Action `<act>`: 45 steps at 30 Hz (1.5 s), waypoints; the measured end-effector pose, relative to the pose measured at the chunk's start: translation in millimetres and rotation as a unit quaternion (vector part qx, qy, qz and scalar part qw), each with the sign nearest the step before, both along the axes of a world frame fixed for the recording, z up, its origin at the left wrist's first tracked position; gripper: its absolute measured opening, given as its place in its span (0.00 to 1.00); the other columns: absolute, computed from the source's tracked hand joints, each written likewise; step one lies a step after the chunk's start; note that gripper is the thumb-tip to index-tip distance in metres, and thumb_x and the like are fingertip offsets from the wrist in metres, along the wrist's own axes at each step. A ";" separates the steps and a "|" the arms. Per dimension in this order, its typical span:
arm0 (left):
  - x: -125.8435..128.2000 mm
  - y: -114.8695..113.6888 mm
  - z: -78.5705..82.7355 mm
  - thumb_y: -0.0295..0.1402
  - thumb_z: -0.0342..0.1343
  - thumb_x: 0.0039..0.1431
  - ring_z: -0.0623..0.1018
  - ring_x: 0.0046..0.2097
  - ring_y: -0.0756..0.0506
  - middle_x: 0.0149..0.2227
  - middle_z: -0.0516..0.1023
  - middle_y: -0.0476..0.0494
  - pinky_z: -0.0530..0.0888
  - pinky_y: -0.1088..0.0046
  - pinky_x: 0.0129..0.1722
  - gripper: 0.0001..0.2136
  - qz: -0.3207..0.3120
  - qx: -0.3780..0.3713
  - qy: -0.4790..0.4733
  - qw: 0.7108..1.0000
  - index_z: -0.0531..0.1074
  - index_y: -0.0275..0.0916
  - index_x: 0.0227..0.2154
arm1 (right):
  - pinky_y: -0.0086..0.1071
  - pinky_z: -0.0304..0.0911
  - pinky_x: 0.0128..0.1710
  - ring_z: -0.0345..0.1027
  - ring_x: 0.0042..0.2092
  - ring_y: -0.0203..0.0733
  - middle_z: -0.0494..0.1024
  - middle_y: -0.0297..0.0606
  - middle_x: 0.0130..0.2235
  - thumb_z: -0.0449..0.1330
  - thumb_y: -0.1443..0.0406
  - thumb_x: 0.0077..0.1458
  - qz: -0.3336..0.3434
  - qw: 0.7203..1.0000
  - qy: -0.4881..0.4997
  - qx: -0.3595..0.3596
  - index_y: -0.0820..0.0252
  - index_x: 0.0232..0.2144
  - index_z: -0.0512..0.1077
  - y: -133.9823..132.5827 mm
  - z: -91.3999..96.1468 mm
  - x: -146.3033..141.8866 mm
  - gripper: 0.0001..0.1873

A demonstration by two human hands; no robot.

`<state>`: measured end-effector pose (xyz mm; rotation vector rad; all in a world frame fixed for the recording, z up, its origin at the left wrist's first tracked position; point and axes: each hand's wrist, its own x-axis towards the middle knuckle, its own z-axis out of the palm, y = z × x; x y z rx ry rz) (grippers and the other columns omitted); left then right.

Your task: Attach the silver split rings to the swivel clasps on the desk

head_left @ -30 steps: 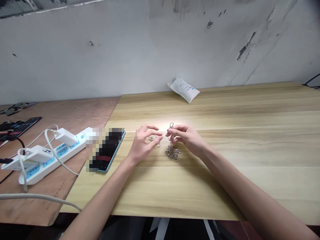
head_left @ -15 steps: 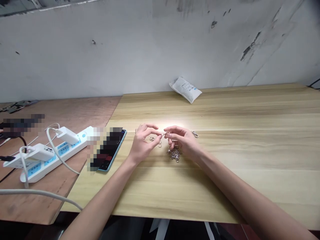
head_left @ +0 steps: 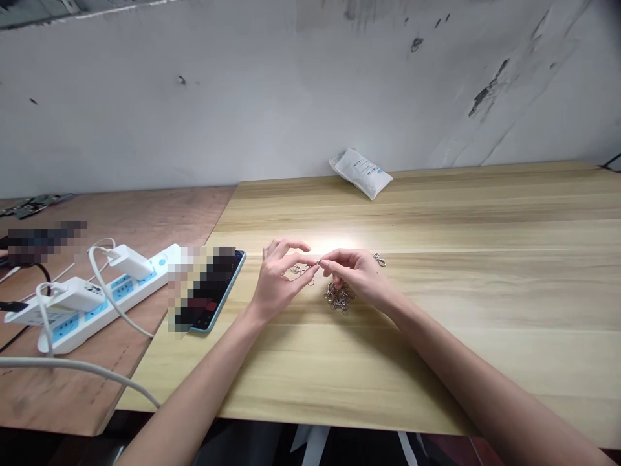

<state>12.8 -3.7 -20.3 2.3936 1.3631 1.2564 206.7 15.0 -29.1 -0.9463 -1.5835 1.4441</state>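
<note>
My left hand (head_left: pixel 279 278) and my right hand (head_left: pixel 356 275) meet fingertip to fingertip over the light wooden table (head_left: pixel 436 310). Both pinch a small metal ring (head_left: pixel 317 262) between them. A heap of silver metal clasps (head_left: pixel 338 296) lies just under my right hand. A few loose split rings (head_left: pixel 297 269) lie by my left fingers. One single clasp (head_left: pixel 379 259) rests on the table to the right of my right hand.
A phone (head_left: pixel 208 291) lies at the table's left edge. A white power strip (head_left: pixel 92 294) with chargers and cables sits on the brown table (head_left: pixel 121 220) to the left. A white plastic packet (head_left: pixel 360 172) lies near the wall.
My right hand has put down the clasp it held up; that clasp now lies to its right. Both hands have come together and now pinch a small ring.
</note>
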 end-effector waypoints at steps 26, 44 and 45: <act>-6.0 8.0 3.9 0.38 0.63 0.51 0.74 0.48 0.43 0.45 0.75 0.40 0.70 0.64 0.50 0.08 -0.091 -0.404 -0.249 0.875 0.79 0.38 0.26 | 0.26 0.53 0.24 0.61 0.25 0.30 0.75 0.33 0.30 0.56 0.70 0.58 -0.067 0.858 -0.233 0.452 0.58 0.31 0.74 -3.6 -9.9 -3.0 0.07; -10.1 7.6 7.2 0.35 0.60 0.54 0.72 0.53 0.41 0.48 0.72 0.40 0.71 0.63 0.50 0.06 -0.096 -0.340 -0.157 0.922 0.76 0.39 0.25 | 0.27 0.57 0.27 0.63 0.26 0.31 0.75 0.33 0.28 0.55 0.69 0.59 -0.034 0.913 -0.188 0.362 0.58 0.33 0.72 -9.2 -6.9 -4.4 0.06; -10.0 7.1 6.8 0.34 0.60 0.55 0.71 0.53 0.41 0.48 0.72 0.41 0.70 0.62 0.51 0.05 -0.091 -0.315 -0.139 0.935 0.77 0.40 0.26 | 0.27 0.58 0.28 0.63 0.26 0.31 0.75 0.33 0.29 0.55 0.68 0.59 -0.021 0.930 -0.169 0.327 0.58 0.34 0.72 -9.8 -7.1 -5.0 0.06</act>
